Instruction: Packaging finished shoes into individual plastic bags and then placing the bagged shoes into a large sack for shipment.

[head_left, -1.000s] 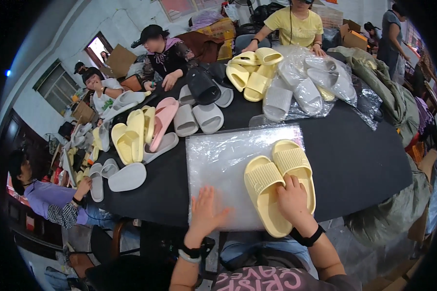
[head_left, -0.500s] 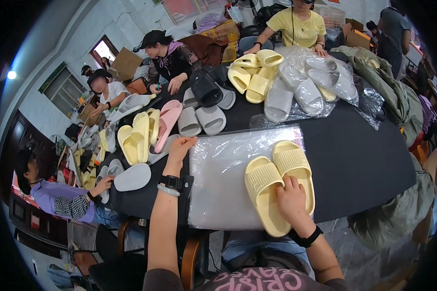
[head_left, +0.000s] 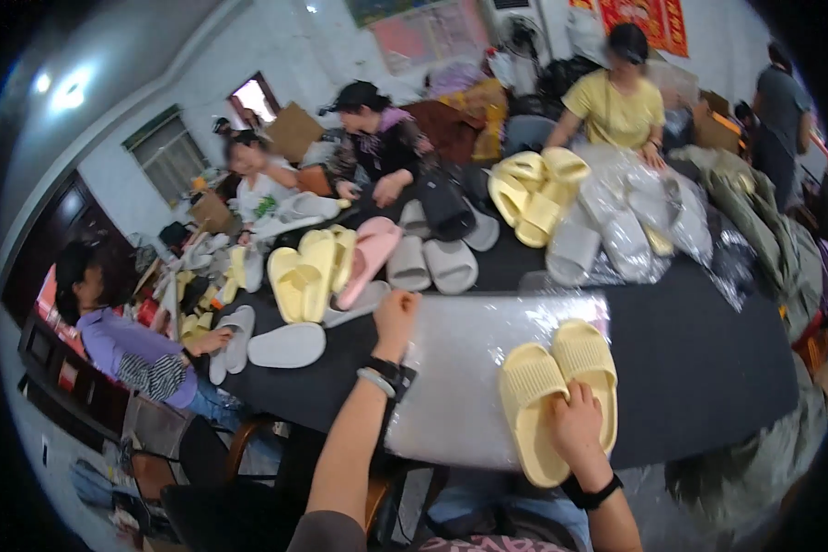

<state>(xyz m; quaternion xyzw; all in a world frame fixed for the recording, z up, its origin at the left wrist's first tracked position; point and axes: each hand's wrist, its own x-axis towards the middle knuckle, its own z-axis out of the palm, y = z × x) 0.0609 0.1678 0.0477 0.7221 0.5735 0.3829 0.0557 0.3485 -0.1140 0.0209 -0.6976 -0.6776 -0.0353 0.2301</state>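
A pair of pale yellow slippers [head_left: 535, 397] lies side by side over the right half of a clear plastic bag [head_left: 460, 368]. My right hand [head_left: 580, 421] is closed on them where their inner edges meet, just behind the ribbed straps. At the bag's far left corner my left hand [head_left: 396, 320] is closed, its fingertips pinching the plastic edge. The bag lies flat on the black-topped table [head_left: 699, 368], and more bags may be stacked under it.
Beyond my left hand stand grey slippers [head_left: 431, 267], a pink slipper [head_left: 370, 260] and yellow slippers [head_left: 313, 274]. Farther right are more yellow slippers [head_left: 538, 198] and bagged grey slippers [head_left: 616, 225]. A co-worker in purple [head_left: 138, 345] handles slippers at left; others work across the table.
My view has tilted up, so the whole scene sits lower and farther right. Both hands keep their places on bag and slippers. A co-worker in white has raised an arm.
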